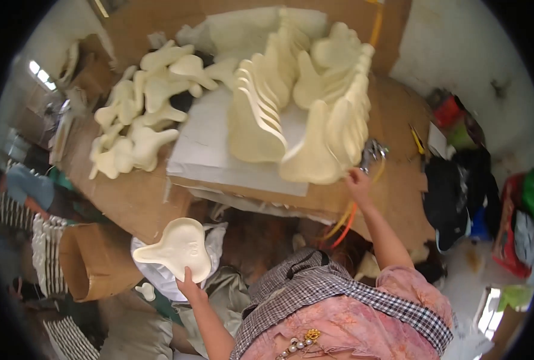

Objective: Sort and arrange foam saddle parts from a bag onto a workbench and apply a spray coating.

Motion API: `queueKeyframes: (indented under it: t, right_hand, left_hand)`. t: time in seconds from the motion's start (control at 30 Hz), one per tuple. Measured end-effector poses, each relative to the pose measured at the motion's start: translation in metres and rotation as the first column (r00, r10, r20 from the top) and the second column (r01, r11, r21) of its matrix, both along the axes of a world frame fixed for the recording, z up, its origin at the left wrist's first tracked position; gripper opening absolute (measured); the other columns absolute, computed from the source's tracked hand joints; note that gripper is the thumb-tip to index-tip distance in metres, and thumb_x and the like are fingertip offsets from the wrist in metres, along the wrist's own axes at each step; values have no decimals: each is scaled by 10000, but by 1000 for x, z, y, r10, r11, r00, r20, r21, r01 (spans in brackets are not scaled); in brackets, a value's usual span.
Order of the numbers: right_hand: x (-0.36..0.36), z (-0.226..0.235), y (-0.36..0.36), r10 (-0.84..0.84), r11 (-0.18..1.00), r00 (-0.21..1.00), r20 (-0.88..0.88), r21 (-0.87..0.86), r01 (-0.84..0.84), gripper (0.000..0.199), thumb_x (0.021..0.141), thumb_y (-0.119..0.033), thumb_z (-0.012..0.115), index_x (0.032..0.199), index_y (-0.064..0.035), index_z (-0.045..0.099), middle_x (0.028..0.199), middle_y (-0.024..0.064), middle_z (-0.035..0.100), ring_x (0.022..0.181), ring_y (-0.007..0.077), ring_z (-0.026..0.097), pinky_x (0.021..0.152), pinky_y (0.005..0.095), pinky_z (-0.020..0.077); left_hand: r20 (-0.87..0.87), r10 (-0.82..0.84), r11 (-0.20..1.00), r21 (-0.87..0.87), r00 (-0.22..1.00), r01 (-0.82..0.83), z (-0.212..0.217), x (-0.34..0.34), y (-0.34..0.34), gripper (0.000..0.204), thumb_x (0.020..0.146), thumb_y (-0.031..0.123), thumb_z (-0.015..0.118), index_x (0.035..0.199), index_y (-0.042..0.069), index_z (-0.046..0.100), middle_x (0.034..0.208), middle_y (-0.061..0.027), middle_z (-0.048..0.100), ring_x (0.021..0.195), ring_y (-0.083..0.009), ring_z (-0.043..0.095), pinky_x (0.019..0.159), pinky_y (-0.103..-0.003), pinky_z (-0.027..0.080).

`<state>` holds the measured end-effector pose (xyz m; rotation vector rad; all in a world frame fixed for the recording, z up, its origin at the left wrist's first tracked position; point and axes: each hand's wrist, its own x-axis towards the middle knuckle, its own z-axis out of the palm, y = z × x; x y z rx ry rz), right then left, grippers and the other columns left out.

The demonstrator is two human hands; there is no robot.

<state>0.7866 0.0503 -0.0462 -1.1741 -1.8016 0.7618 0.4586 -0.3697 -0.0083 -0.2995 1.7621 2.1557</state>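
Note:
My left hand (190,288) grips a cream saddle-shaped foam pad (186,249) by its lower edge, out in front of the table. The pad's narrow nose points left, and small raised marks show on its face. At the table's front edge, my right hand (357,183) has its fingers bent together beside the nearest foam pad (315,150) of the stacked rows. What those fingers hold, if anything, is too small to make out. Just beyond them lies a metal spray gun (374,151) with an orange hose (346,225). Two rows of similar pads (252,120) stand on edge, nested closely together.
A loose heap of foam pads (150,102) covers the table's left side. White sheeting (201,138) lies under the rows. A yellow-handled cutter (417,141) and dark cloth (447,198) are on the right. At left stand a cardboard box (99,258) and another person (33,189).

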Motion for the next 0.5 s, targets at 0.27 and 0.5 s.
queueKeyframes:
  t: [0.27,0.5]
  right_hand:
    - [131,-56,77,-357,895,780,513,427,129,517,718,-127,605,1221,-33,532,1035,172,629,809,276,620,622,363,495]
    - [-108,159,-9,-202,933,929,309,350,86,431,790,-148,617,1186,-2,528,982,163,619,793,248,609,661,366,506]
  left_hand:
    - [-137,144,990,15,980,-143,11,4,61,400,760,90,678,1132,3,560,978,-76,635,847,-174,609,760,-304,489]
    - [-270,41,997,-48,962,-56,24,9,110,453,762,142,683,1175,8,555,1047,-91,640,914,-153,611,815,-297,474]
